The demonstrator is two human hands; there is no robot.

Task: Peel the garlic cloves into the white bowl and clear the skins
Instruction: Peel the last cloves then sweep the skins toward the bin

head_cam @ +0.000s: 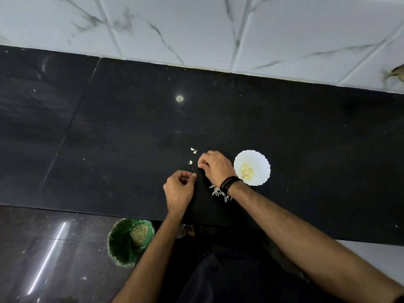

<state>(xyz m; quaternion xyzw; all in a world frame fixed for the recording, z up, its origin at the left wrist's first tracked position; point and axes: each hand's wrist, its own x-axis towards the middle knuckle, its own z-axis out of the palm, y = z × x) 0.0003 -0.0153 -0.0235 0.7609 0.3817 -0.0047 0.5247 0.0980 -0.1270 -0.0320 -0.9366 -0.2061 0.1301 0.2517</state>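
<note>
Hands (192,174) mid-counter; white bowl (251,167) beside right wrist.

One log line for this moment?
right hand: pinching clove | left hand: fingers curled | bowl: peeled cloves inside | skins: on counter

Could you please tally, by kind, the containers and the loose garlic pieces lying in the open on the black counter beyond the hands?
White bowl, holding peeled cloves: 1
Green bin on the floor: 1
Loose garlic pieces on the counter: 3, two together and one nearer the hands
Total: 5
</note>
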